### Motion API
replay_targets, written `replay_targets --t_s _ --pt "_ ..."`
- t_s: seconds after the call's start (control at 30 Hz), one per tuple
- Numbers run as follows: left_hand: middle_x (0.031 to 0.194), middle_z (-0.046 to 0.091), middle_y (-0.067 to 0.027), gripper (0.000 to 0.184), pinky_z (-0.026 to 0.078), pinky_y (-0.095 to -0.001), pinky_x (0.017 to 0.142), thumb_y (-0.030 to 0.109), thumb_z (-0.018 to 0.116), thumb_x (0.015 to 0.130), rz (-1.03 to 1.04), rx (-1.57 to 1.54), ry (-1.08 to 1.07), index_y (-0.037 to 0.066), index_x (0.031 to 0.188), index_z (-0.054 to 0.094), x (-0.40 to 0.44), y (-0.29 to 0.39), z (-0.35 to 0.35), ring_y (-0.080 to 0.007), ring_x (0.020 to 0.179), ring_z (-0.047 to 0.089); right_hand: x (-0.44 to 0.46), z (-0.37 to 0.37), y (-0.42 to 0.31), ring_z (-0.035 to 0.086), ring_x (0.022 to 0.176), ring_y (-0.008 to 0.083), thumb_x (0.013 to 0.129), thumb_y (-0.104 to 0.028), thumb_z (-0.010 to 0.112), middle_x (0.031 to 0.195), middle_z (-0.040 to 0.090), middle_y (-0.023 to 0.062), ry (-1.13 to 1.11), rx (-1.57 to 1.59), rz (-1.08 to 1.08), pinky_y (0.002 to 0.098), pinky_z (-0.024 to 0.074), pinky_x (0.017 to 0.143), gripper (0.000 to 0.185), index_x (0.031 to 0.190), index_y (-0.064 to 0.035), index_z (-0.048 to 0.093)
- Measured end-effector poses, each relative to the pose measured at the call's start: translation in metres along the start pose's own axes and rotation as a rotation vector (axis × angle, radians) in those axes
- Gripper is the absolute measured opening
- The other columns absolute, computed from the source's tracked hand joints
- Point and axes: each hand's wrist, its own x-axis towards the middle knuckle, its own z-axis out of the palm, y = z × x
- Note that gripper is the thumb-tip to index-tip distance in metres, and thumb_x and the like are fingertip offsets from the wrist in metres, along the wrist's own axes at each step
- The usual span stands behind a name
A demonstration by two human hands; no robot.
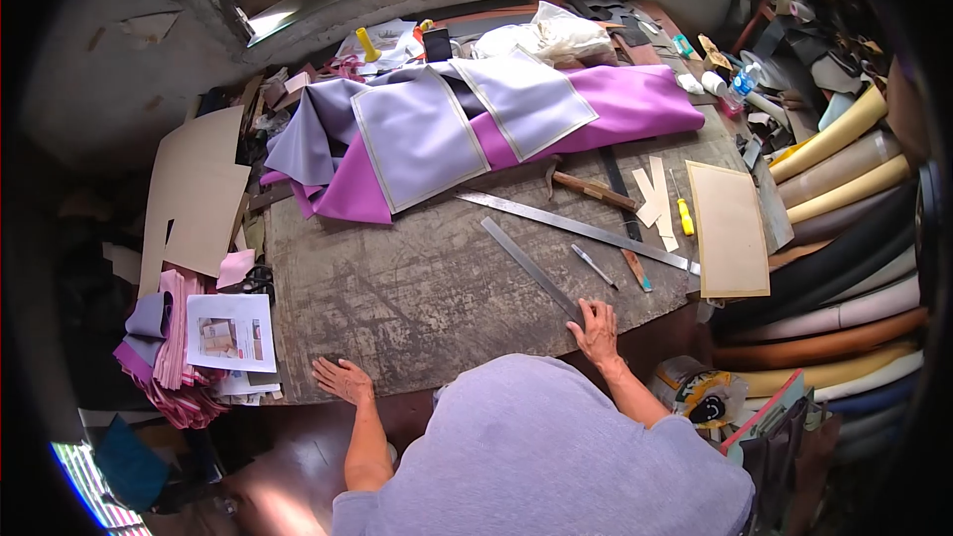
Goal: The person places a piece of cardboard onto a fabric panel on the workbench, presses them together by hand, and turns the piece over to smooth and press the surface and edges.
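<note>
My left hand (342, 380) lies flat on the front edge of the worn work table (367, 308), fingers stretched out and nothing in them. On the right, my right hand (597, 334) rests at the table edge with its fingers apart. Its fingertips are at the near end of a short dark metal ruler (526, 264); whether they press on it I cannot tell. Beyond that hand are a pen (595, 267), a long steel ruler (576, 229) and a wooden-handled tool (636, 271). A hammer (594, 190) lies farther back.
Purple sheet material (635, 109) stretches across the back, with two lavender panels (417, 139) on top. A yellow screwdriver (685, 215) and a beige card panel (728, 228) lie right. Printed paper (231, 333) and pink material (179, 337) sit left. Material rolls (824, 308) are stacked at right.
</note>
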Motion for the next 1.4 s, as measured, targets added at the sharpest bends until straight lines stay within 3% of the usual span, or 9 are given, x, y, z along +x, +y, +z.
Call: replay_targets --t_s 0.33,0.53,0.67,0.8,0.9,1.0,1.03,1.4 --pt "0.163 0.023 -0.0139 0.057 0.015 -0.0508 0.124 0.025 0.044 0.102 -0.065 -0.077 -0.042 0.001 0.152 0.033 -0.001 0.010 -0.015 -0.0337 0.153 0.015 0.001 0.016 0.026 0.053 0.102 0.0362 0.082 -0.010 0.067 0.107 0.054 0.0168 -0.008 -0.026 -0.066 0.0472 0.0440 0.090 0.031 0.110 -0.0031 0.059" --pt "0.163 0.023 -0.0139 0.057 0.015 -0.0500 0.124 0.025 0.045 0.102 -0.065 -0.076 -0.040 0.001 0.152 0.033 -0.002 0.008 -0.013 -0.0338 0.153 0.015 0.016 0.012 0.038 0.053 0.101 0.0376 0.078 -0.010 0.064 0.104 0.053 0.0185 -0.057 -0.006 -0.123 0.0466 0.0443 0.090 0.032 0.109 -0.0029 0.057" --pt "0.163 0.024 -0.0140 0.057 0.015 -0.0501 0.124 0.025 0.045 0.101 -0.054 -0.073 -0.023 0.001 0.152 0.033 -0.002 0.005 -0.008 -0.0342 0.153 0.016 0.043 0.019 0.039 0.053 0.101 0.0373 0.078 -0.010 0.065 0.103 0.052 0.0179 0.025 -0.016 -0.157 0.0470 0.0447 0.090 0.032 0.109 -0.0033 0.057" --pt "0.163 0.023 -0.0141 0.057 0.016 -0.0503 0.124 0.026 0.046 0.101 -0.055 -0.089 -0.020 0.001 0.152 0.034 -0.001 0.006 -0.010 -0.0345 0.153 0.016 0.067 0.024 -0.022 0.054 0.110 0.0352 0.081 -0.010 0.067 0.113 0.055 0.0170 0.169 -0.072 -0.134 0.0465 0.0447 0.093 0.042 0.121 -0.0032 0.056" --pt "0.162 0.025 -0.0158 0.056 0.016 -0.0515 0.123 0.026 0.044 0.102 -0.047 -0.093 -0.016 0.001 0.151 0.034 -0.002 0.007 -0.013 -0.0365 0.152 0.018 0.071 0.054 -0.064 0.050 0.125 0.0340 0.086 -0.016 0.067 0.129 0.055 0.0167 0.060 0.068 -0.256 0.0460 0.0413 0.102 0.050 0.132 -0.0029 0.054" --pt "0.164 0.023 -0.0142 0.058 0.015 -0.0500 0.124 0.026 0.047 0.100 -0.059 -0.091 -0.020 0.002 0.152 0.034 -0.002 0.006 -0.011 -0.0341 0.153 0.016 0.065 0.079 -0.083 0.043 0.137 0.0321 0.090 -0.024 0.065 0.142 0.051 0.0156 0.033 -0.029 -0.424 0.0461 0.0340 0.112 0.054 0.138 -0.0032 0.053" --pt "0.164 0.023 -0.0142 0.058 0.015 -0.0499 0.124 0.026 0.047 0.100 -0.060 -0.089 -0.019 0.002 0.152 0.034 -0.001 0.006 -0.010 -0.0341 0.152 0.017 0.063 0.084 -0.082 0.038 0.143 0.0311 0.092 -0.028 0.061 0.150 0.046 0.0144 0.015 -0.044 -0.406 0.0463 0.0274 0.117 0.055 0.141 -0.0031 0.052" --pt "0.164 0.022 -0.0133 0.058 0.015 -0.0498 0.124 0.025 0.046 0.100 -0.076 -0.075 -0.032 0.003 0.152 0.033 0.000 0.011 -0.016 -0.0332 0.153 0.016 0.065 0.093 -0.083 0.028 0.149 0.0340 0.094 -0.028 0.054 0.158 0.035 0.0206 -0.070 -0.108 -0.364 0.0483 0.0178 0.123 0.063 0.148 0.0034 0.042"
